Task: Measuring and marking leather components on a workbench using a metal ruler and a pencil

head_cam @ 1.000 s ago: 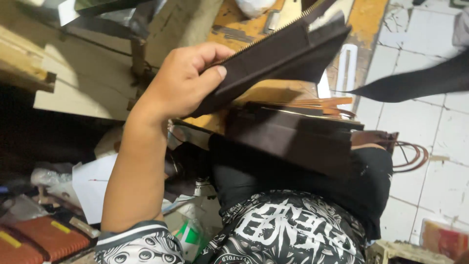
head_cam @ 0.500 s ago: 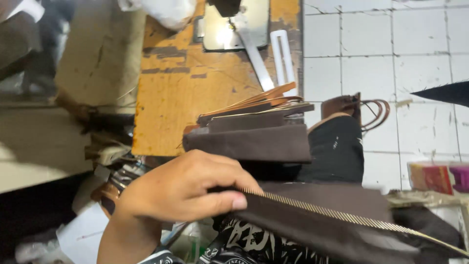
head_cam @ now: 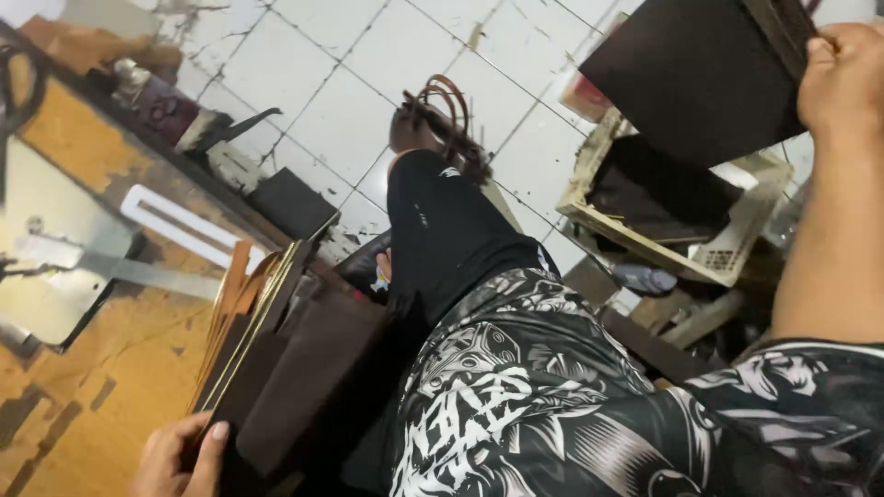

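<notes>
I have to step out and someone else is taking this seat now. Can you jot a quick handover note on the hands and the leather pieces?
Right hand: raised, gripping a dark brown leather panel above the cream plastic crate, which holds more dark pieces.
Left hand: resting on the stack of brown leather pieces at the edge of the wooden workbench.
Done: one panel lifted clear of the stack.
Left: panel not yet set down; stack remains.

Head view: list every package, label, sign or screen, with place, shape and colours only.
Small flat packet: on the tiled floor beside the basket, reddish with pale edge, partly hidden by the dark leather panel.
Small printed mark: white, on the black trouser knee.
No screens or signs.
</notes>
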